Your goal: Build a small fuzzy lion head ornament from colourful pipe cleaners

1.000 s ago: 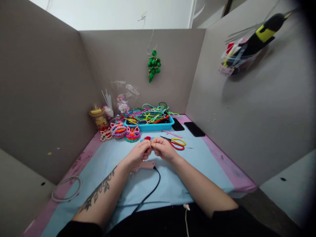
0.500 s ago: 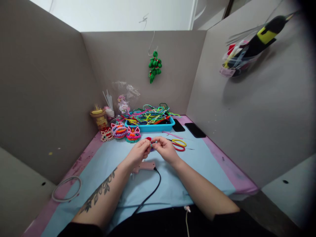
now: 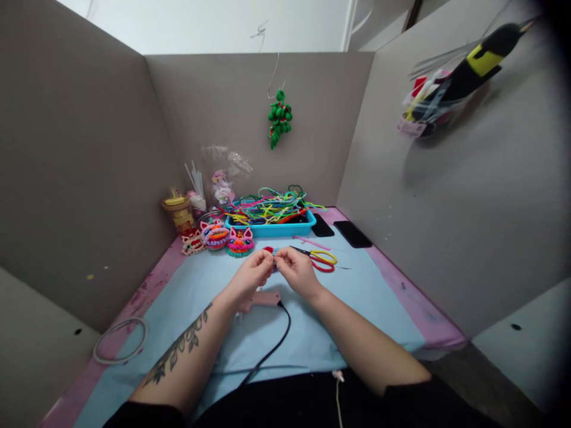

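While the left hand (image 3: 255, 273) and the right hand (image 3: 298, 272) are held close together just below the centre of the frame, their fingertips closed in a pinch, what is gripped there cannot be made out. A red and blue piece (image 3: 269, 250) is seen right at the fingertips, partly hidden by them, while a pink glue gun (image 3: 267, 298) is laid below on the bench (image 3: 366, 303) and scissors (image 3: 324, 260) are placed to the right. At mid-frame, stems (image 3: 272, 207) are heaped in a blue tray (image 3: 272, 230), with three figures (image 3: 239, 244) grouped at its left.
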Available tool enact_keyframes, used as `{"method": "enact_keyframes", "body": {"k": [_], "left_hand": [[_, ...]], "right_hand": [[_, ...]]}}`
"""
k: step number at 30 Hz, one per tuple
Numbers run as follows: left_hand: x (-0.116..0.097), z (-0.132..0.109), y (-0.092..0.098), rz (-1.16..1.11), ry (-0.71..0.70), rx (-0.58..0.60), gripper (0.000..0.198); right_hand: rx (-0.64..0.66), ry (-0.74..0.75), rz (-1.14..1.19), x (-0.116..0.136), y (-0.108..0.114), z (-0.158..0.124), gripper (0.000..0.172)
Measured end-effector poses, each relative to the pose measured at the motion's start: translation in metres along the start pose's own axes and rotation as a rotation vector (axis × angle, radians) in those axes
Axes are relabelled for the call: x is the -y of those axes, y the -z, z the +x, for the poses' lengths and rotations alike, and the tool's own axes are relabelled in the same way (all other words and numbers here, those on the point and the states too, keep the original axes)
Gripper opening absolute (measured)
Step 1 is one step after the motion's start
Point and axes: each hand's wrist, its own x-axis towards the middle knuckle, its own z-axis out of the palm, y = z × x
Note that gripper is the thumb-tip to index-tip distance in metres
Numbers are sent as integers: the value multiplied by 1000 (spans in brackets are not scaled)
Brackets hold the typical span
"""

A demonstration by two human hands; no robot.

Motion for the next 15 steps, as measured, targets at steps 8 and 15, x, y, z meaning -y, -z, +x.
{"method": "enact_keyframes", "body": {"k": [8, 15], "left_hand": [[2, 1, 0, -75, -85, -35, 31], [-3, 0, 3, -397, -5, 51, 29]], "right_hand": [[3, 47, -25, -3, -4, -2, 13], [-115, 0, 55, 7, -2, -2, 15]]}}
